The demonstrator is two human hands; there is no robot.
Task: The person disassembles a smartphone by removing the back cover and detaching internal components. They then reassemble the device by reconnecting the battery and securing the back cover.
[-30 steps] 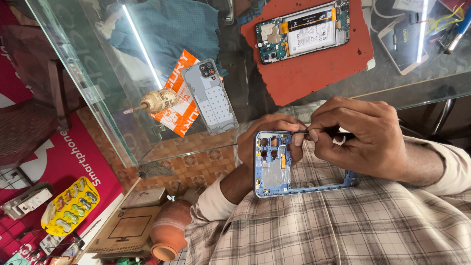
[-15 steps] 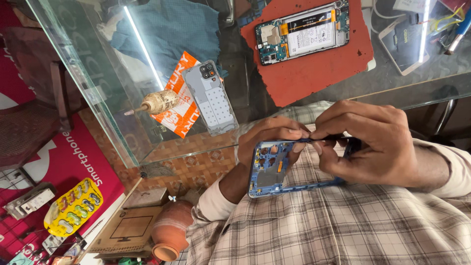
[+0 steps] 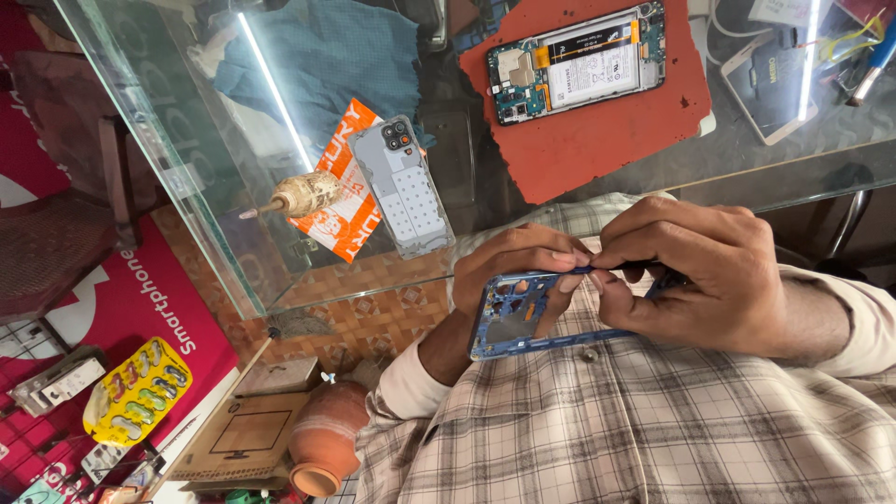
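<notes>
The left hand (image 3: 518, 266) curls around the upper edge of a blue phone frame (image 3: 523, 317), fingers wrapped over its rim and thumb pressed to its side, holding it just above the person's checked shirt (image 3: 635, 429). The right hand (image 3: 695, 271) meets it from the other side, thumb and forefinger pinched together on a thin dark tool (image 3: 583, 270) whose tip lies against the frame's top edge, right beside the left fingertips.

Beyond both hands runs the glass counter (image 3: 765, 168). Straight past the right hand lies a red mat (image 3: 597, 140) carrying an opened phone (image 3: 579, 61) with its battery and circuit board exposed. Past the left hand, a grey phone back cover (image 3: 408, 187) rests on an orange packet (image 3: 341, 210), with a small brown conical piece (image 3: 299, 196) just beside that.

Well below the left hand, near the floor, stands a clay pot (image 3: 322, 443); what it holds cannot be seen. Next to it sits a flat cardboard box (image 3: 247, 434), and farther out a yellow blister tray (image 3: 135, 401) with small coloured pieces in its pockets.
</notes>
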